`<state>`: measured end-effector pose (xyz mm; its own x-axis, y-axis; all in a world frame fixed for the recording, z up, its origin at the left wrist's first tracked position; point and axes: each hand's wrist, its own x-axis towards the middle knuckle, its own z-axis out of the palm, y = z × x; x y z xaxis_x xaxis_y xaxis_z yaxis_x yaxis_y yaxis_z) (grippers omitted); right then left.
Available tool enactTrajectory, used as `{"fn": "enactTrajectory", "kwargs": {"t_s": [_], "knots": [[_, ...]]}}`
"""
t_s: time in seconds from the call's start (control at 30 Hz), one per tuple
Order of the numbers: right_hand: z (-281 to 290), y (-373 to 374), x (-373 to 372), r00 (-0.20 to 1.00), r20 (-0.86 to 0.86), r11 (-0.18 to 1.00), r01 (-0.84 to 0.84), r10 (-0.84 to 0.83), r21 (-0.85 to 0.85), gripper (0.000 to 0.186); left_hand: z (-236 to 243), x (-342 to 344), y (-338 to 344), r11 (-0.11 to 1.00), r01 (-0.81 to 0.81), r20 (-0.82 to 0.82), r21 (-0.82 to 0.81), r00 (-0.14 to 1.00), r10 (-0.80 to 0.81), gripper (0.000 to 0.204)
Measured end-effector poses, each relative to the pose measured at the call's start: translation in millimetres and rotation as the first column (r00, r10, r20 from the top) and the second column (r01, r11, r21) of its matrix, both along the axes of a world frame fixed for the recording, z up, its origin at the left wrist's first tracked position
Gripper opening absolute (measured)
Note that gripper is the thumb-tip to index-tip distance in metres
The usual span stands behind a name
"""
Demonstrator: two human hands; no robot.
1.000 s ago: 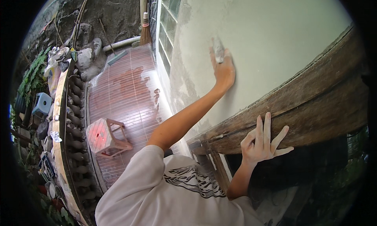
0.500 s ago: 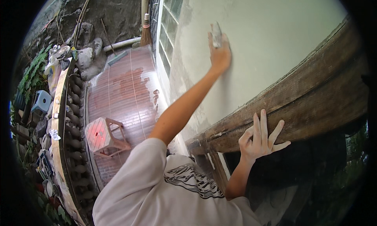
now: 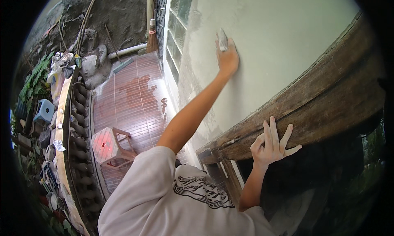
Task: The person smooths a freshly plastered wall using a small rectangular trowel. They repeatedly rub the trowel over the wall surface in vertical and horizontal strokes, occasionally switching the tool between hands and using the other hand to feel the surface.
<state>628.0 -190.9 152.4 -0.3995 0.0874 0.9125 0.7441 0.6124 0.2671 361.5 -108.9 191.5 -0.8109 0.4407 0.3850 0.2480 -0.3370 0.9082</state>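
Note:
My left hand (image 3: 228,58) presses against a pale green-grey wall (image 3: 266,39) with the arm stretched up and forward. Its fingers are closed round a small flat, whitish-grey dusty pad (image 3: 223,40); most of it is under the hand, so its exact kind cannot be told. To the right and lower, my right hand (image 3: 271,146) rests on a dark brown wooden beam (image 3: 303,104) along the wall's edge. Pale dust coats its spread fingers, and nothing is in that hand.
A pinkish plastic stool (image 3: 107,146) stands on the wet red tiled floor (image 3: 127,88) at left. Beyond it runs a balustrade (image 3: 63,125). A floor squeegee (image 3: 122,65) and a broom (image 3: 152,37) are farther off, near a louvred window (image 3: 177,26).
My left hand has shifted slightly down and left on the wall, with the pad tilted a little more. My right hand stays at nearly the same spot on the beam.

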Motion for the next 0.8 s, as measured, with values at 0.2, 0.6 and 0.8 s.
{"fn": "enactTrajectory", "kwargs": {"t_s": [0.2, 0.6, 0.8], "knots": [[1, -2, -2, 1.0, -0.018, 1.0, 0.006, -0.006, -0.002, 0.04, -35, 46, 13, 0.994, -0.095, -0.172, 0.054, 0.98, 0.103, 0.063], [1, 0, -6, 0.999, -0.035, 0.999, 0.042, -0.041, 0.024, 0.038, -92, 10, 21, 0.993, -0.029, 0.23, -0.115, 0.972, 0.055, 0.063], [2, -3, -7, 0.998, -0.041, 0.999, 0.04, -0.04, 0.011, 0.036, -27, -4, 32, 1.0, -0.011, 0.025, -0.025, 1.0, 0.012, 0.063]]}}
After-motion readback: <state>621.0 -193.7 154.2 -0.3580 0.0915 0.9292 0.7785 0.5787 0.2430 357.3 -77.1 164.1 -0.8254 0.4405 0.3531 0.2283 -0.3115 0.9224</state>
